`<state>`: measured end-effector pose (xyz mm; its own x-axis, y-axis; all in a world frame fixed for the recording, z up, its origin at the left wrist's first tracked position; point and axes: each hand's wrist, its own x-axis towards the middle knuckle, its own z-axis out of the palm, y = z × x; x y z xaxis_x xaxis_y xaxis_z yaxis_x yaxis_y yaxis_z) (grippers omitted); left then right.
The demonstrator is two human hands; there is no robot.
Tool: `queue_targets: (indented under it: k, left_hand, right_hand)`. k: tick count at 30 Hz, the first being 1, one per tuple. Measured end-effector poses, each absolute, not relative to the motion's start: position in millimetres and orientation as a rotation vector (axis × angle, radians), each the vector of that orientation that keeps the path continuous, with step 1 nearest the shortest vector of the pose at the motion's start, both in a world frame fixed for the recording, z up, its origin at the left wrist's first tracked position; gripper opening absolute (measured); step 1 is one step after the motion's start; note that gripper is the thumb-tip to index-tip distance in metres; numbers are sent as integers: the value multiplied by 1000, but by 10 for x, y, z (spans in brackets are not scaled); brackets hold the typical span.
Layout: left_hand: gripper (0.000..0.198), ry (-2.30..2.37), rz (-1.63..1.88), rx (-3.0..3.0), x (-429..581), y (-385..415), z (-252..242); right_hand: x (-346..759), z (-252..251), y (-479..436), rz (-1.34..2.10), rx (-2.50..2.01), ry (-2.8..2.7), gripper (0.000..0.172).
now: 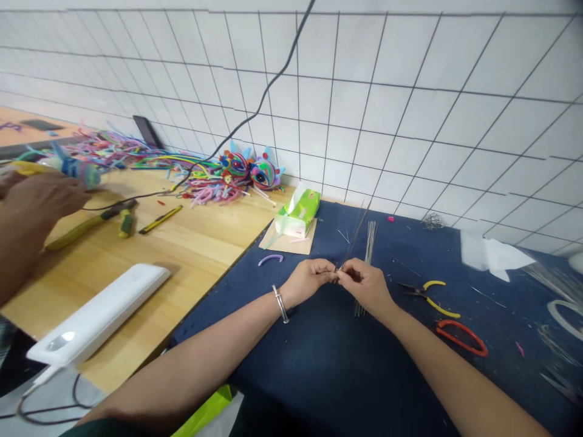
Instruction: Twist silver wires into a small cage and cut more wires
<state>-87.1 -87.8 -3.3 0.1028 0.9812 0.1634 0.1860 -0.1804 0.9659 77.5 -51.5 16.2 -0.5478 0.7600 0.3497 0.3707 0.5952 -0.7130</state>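
Note:
My left hand [314,277] and my right hand [363,282] meet over the dark blue cloth, each with its fingers pinched. Between their fingertips they hold thin dark wires [354,238], which stick up and away from me. Where the fingers meet, the wire ends are too small to make out. A bundle of straight grey wires [371,240] lies on the cloth, passing beneath my right hand. Yellow-handled pliers [426,293] rest to the right of that hand, with a red-handled tool [462,337] nearer to me.
A green tissue pack [299,212] sits on a cardboard piece at the back. Loose wires [553,282] spread at far right. On the wooden table [204,243] lie a white device [100,315], a yellow cutter [160,220] and colourful pipe cleaners [204,182]. Another person's hand [50,197] works there.

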Motion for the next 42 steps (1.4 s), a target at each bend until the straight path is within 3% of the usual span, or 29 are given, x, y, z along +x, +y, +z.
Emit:
queue_targets:
  k: [21,29,42]
  left_hand:
    - [16,1163,1099,1480,-877,-851,-78]
    - [13,1190,1125,1573,-850,-846,-93]
    - [14,1187,1117,1582,-825,-902,-17]
  right_hand:
    - [782,171,-517,836,-953,-2113,14]
    - [784,227,-506,767,-956,-2178,6]
    - [807,293,-488,1112,-834,-2135,13]
